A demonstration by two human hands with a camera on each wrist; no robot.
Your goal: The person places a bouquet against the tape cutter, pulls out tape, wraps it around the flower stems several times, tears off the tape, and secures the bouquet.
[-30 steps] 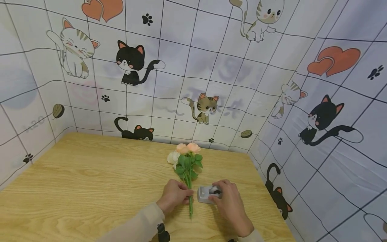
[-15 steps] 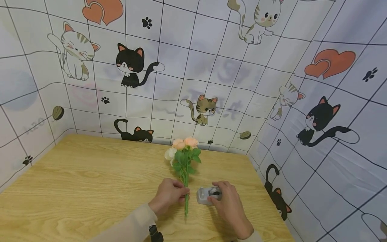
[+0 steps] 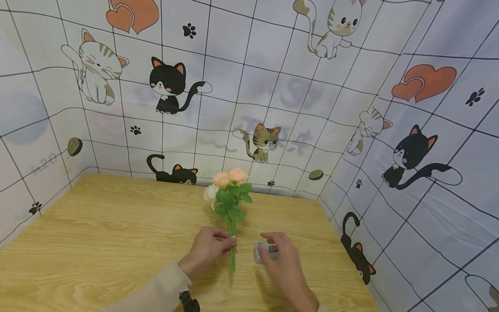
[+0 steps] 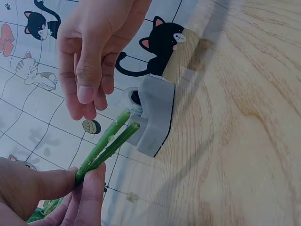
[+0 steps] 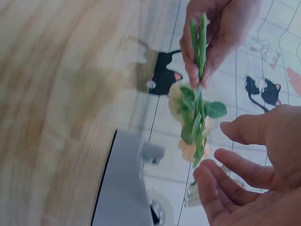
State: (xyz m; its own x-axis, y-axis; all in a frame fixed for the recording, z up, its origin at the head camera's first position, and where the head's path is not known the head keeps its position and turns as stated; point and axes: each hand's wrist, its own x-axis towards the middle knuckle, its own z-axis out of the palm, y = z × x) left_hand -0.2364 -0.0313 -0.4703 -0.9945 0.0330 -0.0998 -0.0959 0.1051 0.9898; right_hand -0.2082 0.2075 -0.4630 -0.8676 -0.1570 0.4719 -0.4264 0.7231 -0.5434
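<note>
A small bouquet [image 3: 228,201] of peach and white roses with green leaves is held slightly above the wooden table, blooms pointing away. My left hand [image 3: 206,248] pinches its green stems [image 4: 101,149] between thumb and fingers; the cut ends stick out toward me. A pale shiny patch shows on the stems by the fingertips, too small to identify. A grey tape dispenser [image 3: 258,255] with a tape roll [image 4: 133,97] stands to the right of the stems. Over it hovers my right hand [image 3: 283,262], fingers relaxed and apart, holding nothing visible; it partly hides the dispenser in the head view.
The light wooden table [image 3: 117,234] runs up to a cloth backdrop [image 3: 218,86] printed with cats and grid lines, which rises behind it and along both sides. A dark strap piece [image 3: 189,301] sits at my left wrist.
My left hand has moved left and slightly away from me with the roses. My right hand has come off the dispenser's right end and shifted left over it. The dispenser stays in place.
</note>
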